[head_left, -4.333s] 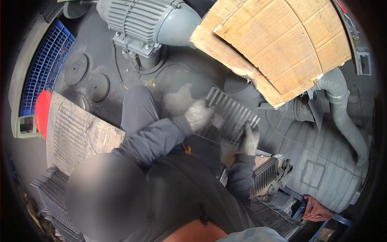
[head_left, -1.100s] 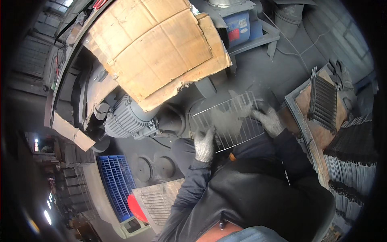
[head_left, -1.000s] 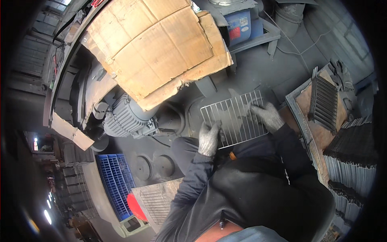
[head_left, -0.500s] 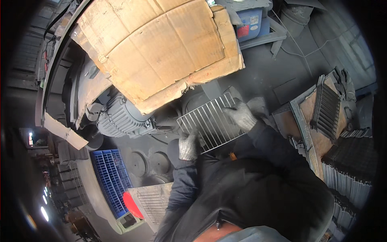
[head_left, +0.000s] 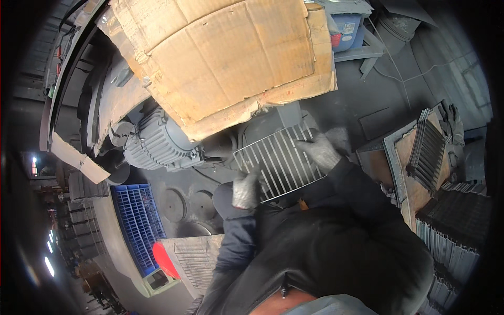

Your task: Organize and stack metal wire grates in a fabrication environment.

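I see one wire rack (head_left: 281,164) off the piles, up above the lap, not yet set down, the right hand's (head_left: 321,152) fingers clamped on its right edge, the left hand's (head_left: 245,191) too blurred to tell, with stacked racks (head_left: 454,215) lying at right.

Right of right fingers (head_left: 306,145), brown board (head_left: 412,194) holding dark racks (head_left: 428,152). Below left fingers (head_left: 254,177), pale board (head_left: 211,254) holding thin rack (head_left: 190,262).
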The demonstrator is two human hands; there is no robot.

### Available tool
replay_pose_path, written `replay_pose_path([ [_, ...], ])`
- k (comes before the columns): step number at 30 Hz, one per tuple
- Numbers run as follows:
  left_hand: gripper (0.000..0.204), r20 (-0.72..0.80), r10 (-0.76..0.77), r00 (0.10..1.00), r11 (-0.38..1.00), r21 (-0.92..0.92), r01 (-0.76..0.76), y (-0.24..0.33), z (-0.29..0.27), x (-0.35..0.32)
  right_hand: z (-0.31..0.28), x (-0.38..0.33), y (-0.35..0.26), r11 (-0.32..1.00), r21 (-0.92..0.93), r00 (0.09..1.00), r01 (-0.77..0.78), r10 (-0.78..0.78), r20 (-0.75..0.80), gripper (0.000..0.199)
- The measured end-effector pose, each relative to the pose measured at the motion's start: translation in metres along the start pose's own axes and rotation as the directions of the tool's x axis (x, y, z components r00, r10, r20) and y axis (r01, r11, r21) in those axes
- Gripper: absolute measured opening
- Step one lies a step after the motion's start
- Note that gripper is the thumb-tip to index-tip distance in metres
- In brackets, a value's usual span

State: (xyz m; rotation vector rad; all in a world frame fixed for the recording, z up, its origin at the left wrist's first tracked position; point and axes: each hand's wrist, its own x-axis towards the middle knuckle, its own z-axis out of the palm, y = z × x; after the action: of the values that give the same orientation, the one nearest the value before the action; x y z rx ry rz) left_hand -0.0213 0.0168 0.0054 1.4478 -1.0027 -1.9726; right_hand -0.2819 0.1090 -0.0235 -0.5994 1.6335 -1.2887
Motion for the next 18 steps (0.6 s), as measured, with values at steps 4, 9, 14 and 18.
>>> replay_pose_path([
  [4,0.022,0.042,-0.026,0.999,0.986,0.165,0.018,0.01,0.016,0.012,-0.031,0.015,0.042,0.989,-0.126,0.993,0.08,-0.09,-0.077,0.038],
  [9,0.024,0.254,0.029,0.967,0.972,0.217,-0.086,-0.02,0.081,0.016,-0.094,-0.042,-0.024,0.999,-0.032,0.974,0.043,-0.049,-0.223,0.032],
  [14,0.02,0.264,0.084,0.961,0.996,-0.007,-0.086,-0.01,0.068,0.008,-0.074,-0.032,-0.012,0.963,0.201,0.97,0.179,-0.139,-0.198,0.035],
  [18,0.025,0.095,0.003,0.996,0.987,0.158,-0.018,-0.01,0.005,0.016,-0.029,0.013,0.038,0.992,-0.121,0.997,-0.045,0.038,-0.061,0.04],
])
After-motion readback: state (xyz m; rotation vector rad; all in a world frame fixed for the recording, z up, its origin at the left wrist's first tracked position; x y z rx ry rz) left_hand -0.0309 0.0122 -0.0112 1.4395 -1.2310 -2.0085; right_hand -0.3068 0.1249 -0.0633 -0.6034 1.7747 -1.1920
